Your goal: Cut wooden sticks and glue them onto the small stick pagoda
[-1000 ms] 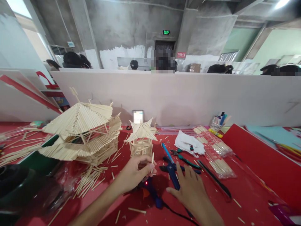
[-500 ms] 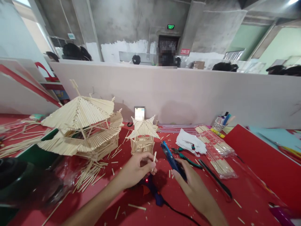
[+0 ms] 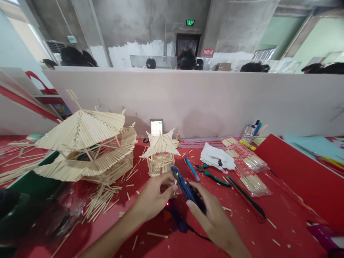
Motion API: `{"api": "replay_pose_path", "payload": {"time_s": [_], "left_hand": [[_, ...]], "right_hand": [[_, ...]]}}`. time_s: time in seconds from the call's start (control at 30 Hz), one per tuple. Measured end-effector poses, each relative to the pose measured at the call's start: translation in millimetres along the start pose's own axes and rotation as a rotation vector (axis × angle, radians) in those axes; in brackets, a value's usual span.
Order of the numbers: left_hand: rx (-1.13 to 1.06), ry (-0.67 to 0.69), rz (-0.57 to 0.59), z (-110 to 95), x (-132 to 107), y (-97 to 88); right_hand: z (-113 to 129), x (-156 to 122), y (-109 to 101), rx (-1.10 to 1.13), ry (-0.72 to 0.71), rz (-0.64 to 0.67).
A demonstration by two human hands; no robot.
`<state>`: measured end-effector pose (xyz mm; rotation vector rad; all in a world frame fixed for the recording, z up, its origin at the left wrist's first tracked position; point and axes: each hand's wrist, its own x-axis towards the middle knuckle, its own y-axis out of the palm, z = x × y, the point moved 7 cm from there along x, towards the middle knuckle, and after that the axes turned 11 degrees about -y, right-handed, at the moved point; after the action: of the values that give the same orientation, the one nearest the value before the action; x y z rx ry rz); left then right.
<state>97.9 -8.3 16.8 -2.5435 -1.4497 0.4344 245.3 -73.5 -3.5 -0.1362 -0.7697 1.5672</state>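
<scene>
My left hand (image 3: 158, 191) is closed, pinching a short wooden stick (image 3: 176, 179) between thumb and fingers. In my right hand (image 3: 209, 211) is a dark blue hand cutter (image 3: 188, 190); its head reaches the stick at my left fingertips. Below both hands lies a dark glue gun (image 3: 181, 224) with a red light, partly hidden by my left hand. Just beyond my fingers stands a small pavilion model (image 3: 161, 154) of wooden sticks. A larger stick pavilion (image 3: 86, 143) with two roof tiers stands to the left. A blue pen (image 3: 192, 169) lies beyond the cutter.
Green-handled pliers (image 3: 215, 177), a black bar-shaped tool (image 3: 247, 199), white cloth (image 3: 216, 157) and bagged sticks (image 3: 247, 172) lie right. Loose sticks (image 3: 100, 204) lie left, with a dark blurred object (image 3: 13, 215) near. A white partition (image 3: 201, 104) stands behind; people's heads show beyond it.
My right hand has brought the cutter leftward to the stick in my left hand, baring the blue pen. The left hand keeps its pinch. The view has shifted slightly.
</scene>
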Motion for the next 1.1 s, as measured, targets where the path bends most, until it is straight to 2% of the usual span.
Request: {"api": "replay_pose_path", "payload": {"time_s": [0.27, 0.6, 1.1], "left_hand": [[0.019, -0.015, -0.009, 1.9, -2.6, 0.9], [0.107, 0.028, -0.062, -3.1, -2.1, -2.5], [0.179, 0.021, -0.111, -2.1, -6.0, -4.8]], "right_hand": [[-1.9, -0.1, -5.3, -0.018, 0.003, -0.016], [-2.9, -0.9, -3.2, -0.013, -0.002, 0.027], [-1.8, 0.3, -0.8, -0.002, -0.007, 0.044]]}}
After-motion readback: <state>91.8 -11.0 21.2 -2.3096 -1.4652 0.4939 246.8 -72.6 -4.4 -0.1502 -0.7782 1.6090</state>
